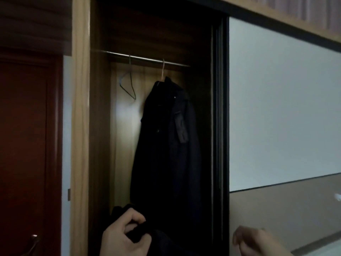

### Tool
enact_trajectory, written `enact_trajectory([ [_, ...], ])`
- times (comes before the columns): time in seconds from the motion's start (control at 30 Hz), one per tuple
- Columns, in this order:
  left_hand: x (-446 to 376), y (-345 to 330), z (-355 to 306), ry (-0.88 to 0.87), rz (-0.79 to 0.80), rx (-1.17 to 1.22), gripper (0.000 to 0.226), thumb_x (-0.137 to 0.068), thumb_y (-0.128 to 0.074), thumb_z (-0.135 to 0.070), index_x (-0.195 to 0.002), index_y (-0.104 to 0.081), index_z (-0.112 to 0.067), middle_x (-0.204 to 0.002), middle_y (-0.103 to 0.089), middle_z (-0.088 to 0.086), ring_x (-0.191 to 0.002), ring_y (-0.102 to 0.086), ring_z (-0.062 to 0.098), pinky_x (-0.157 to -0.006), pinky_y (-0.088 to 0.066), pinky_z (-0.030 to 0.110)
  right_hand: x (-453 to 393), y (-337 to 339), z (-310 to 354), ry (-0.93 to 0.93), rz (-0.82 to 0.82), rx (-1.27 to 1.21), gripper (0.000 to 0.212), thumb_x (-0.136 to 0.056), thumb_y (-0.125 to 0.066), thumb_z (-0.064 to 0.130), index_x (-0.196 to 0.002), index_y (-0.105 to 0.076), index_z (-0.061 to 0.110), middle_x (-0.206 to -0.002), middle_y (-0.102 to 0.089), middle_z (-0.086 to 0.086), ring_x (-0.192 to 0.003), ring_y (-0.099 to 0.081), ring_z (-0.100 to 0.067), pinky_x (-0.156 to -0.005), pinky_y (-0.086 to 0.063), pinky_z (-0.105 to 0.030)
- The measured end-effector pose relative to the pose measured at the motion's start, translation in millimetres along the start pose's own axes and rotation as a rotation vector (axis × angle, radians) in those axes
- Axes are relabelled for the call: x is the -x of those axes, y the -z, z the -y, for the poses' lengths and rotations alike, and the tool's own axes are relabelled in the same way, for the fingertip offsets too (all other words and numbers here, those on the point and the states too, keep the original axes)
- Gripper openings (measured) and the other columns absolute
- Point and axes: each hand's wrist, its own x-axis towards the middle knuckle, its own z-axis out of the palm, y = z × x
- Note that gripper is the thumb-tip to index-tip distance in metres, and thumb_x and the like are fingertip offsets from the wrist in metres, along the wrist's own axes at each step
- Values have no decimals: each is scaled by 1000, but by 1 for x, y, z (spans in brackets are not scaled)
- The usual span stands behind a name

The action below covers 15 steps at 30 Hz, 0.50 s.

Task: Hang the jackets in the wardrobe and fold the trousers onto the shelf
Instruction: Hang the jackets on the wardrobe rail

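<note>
1. The wardrobe stands open in front of me, its pale wooden frame on the left and a dark inside running up into shadow.
2. The sliding door fills the right side, a pale upper panel over a tan lower one, with a dark edge next to the opening.
3. A dark red door is at the far left, with a metal handle low down.
4. A dark jacket hangs inside the wardrobe, toward the right of the opening, on a light hanger hooked over the rail.
5. The metal rail crosses the top of the opening from left to right.
6. A dark garment is bunched at the bottom, near me, in front of the hanging jacket; I cannot tell whether it is a jacket or trousers.
7. My left hand grips that garment, fingers and thumb curled into the cloth.
8. My right hand is blurred at the lower right, in front of the sliding door; fingers look loosely curled, holding nothing I can see.
9. An empty wire hanger hangs at the left of the rail, apart from the jacket.
</note>
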Motion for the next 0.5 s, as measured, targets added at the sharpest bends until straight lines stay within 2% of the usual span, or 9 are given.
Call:
enact_trajectory([
  [0.07,-17,-4,7,15,2,15,37,-71,-78,7,-59,-66,-27,-68,-74,1,-69,-70,11,-79,-45,23,-31,16,10,55,-72,4,36,-99,-58,23,-80,-64,53,-67,-68,29,-65,-65,6,-73,-54,-14],
  [0.13,-33,-10,13,31,50,40,32,-67,-79,2,-58,-66,-26,-73,-75,4,-75,-73,16,-74,-43,15,-53,31,30,207,-125,-37,26,-102,-58,24,-94,-67,48,-73,-73,22,-63,-70,-4,-70,-58,-22],
  [0.2,-47,-16,18,47,69,50,25,-64,-81,-3,-60,-68,-23,-70,-74,1,-69,-70,9,-67,-40,11,-75,48,63,360,-176,-198,19,-104,-59,24,-102,-72,38,-79,-76,10,-62,-71,-8,-68,-57,-24],
  [0.27,-63,-17,21,81,48,62,22,-66,-86,-3,-65,-69,-17,-67,-73,-5,-65,-67,1,-69,-40,10,-107,67,98,488,-238,-388,16,-104,-59,23,-105,-75,26,-84,-77,0,-67,-71,-12,-70,-56,-23],
  [0.4,-93,-13,15,145,123,-74,22,-66,-87,-35,-76,-70,-27,-71,-70,-22,-71,-63,-11,-93,-42,18,-184,126,193,570,-240,-768,25,-105,-56,32,-113,-73,16,-94,-78,-1,-81,-70,-7,-74,-55,-22],
  [0.5,-117,-7,7,201,67,-200,15,-78,-83,-37,-75,-68,-38,-82,-69,-25,-82,-61,-15,-91,-42,10,-240,173,272,548,-244,-854,50,-103,-53,53,-131,-63,13,-110,-76,-2,-102,-72,-15,-88,-58,-30],
])
